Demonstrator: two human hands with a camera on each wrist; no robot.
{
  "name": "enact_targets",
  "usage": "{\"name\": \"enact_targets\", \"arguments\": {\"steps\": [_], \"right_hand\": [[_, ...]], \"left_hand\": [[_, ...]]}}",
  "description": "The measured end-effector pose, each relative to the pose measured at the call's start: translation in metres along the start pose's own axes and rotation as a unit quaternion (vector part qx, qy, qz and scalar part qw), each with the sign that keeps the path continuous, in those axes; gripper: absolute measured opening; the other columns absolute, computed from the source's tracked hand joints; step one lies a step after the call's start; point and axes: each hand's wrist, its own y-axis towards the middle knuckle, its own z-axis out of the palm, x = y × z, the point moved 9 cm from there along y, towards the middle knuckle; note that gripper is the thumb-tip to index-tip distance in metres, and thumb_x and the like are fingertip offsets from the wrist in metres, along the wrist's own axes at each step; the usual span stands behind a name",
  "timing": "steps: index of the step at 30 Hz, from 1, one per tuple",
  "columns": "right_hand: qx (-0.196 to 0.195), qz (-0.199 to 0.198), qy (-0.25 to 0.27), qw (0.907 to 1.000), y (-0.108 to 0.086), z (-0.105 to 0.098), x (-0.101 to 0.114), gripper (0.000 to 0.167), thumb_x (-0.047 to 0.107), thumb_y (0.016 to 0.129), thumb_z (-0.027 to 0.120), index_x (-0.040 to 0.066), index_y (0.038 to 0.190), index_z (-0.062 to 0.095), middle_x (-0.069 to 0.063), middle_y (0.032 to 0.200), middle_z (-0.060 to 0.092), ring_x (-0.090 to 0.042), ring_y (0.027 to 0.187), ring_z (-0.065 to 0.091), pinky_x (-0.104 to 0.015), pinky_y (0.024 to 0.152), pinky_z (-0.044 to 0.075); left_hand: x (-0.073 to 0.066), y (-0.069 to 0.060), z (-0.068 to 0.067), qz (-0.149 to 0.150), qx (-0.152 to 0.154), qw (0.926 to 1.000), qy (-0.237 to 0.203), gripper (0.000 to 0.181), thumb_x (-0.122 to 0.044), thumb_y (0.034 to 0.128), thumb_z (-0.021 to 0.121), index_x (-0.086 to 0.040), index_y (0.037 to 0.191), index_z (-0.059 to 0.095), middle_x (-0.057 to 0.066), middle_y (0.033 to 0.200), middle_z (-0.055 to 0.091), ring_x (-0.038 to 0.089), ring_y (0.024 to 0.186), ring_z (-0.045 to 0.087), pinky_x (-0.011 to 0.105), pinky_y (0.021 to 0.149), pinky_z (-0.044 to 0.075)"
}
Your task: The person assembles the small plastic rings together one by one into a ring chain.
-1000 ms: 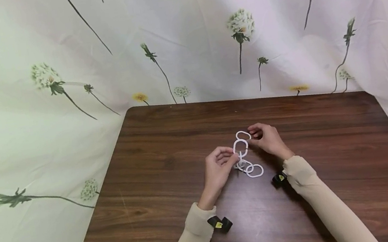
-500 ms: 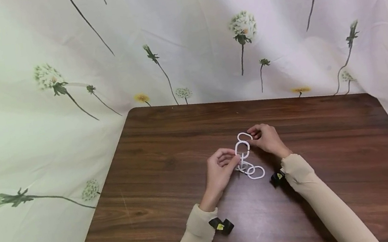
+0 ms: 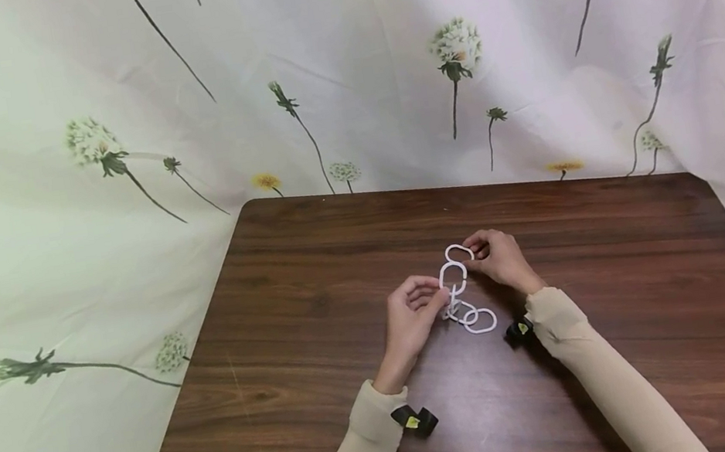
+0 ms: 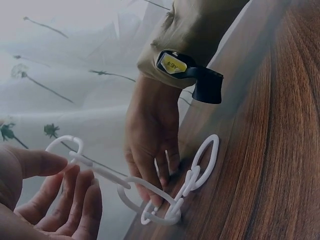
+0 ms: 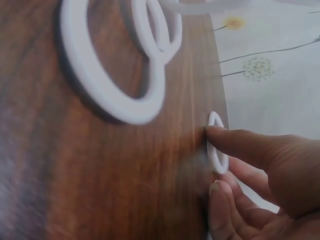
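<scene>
Several white oval plastic chain links (image 3: pixel 481 331) are hooked together over the brown table. My left hand (image 3: pixel 411 318) pinches one link (image 4: pixel 105 173) between thumb and fingertips, holding part of the chain raised. From there the chain runs down through a larger-looking link (image 4: pixel 131 202) to links lying on the tabletop, with an end link (image 5: pixel 125 111) close to the right wrist camera. My right hand (image 3: pixel 500 262) pinches a white link (image 3: pixel 458 246) at the far side, thumb on its near face (image 5: pixel 218 162). Whether that link is hooked to the others, I cannot tell.
The dark wood-grain table (image 3: pixel 316 389) has a rounded far left corner. A white cloth (image 3: pixel 338 65) printed with dandelions hangs behind it and along its left side. A black wrist camera (image 3: pixel 519 332) sits at the right cuff, another (image 3: pixel 420 420) at the left.
Both hands keep their hold on the links and stay nearly in place. The head view has shifted very slightly.
</scene>
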Motion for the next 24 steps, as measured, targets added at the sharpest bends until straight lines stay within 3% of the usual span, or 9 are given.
{"name": "enact_targets", "arguments": {"steps": [10,17,24], "right_hand": [[-0.02,-0.014,0.039,0.9989,-0.006,-0.004,0.002,0.029,0.004,0.085,0.083,-0.002,0.11,0.071,-0.022,0.098,0.075,-0.03,0.083,0.072,-0.015,0.067,0.052],[-0.016,-0.014,0.072,0.9972,-0.012,-0.005,0.001,0.017,-0.001,0.093,0.073,-0.002,0.11,0.071,-0.022,0.097,0.075,-0.032,0.078,0.075,-0.022,0.06,0.058],[-0.02,-0.009,0.089,0.9958,-0.019,-0.007,-0.002,0.016,0.001,0.094,0.073,-0.001,0.11,0.072,-0.022,0.097,0.075,-0.032,0.076,0.075,-0.025,0.058,0.06]], "left_hand": [[0.002,0.002,0.002,0.005,0.001,1.0,-0.004,0.021,0.002,0.0911,0.076,0.013,0.107,0.068,0.034,0.101,0.072,0.001,0.079,0.069,0.014,0.075,0.057],[0.002,0.003,0.002,0.007,-0.002,1.0,0.004,0.021,0.001,0.091,0.077,0.012,0.107,0.068,0.033,0.1,0.073,0.002,0.081,0.068,0.015,0.076,0.057],[0.003,0.002,0.002,-0.005,-0.006,0.9999,0.011,0.021,0.001,0.0905,0.077,0.011,0.107,0.069,0.033,0.102,0.073,0.004,0.083,0.068,0.015,0.078,0.057]]}}
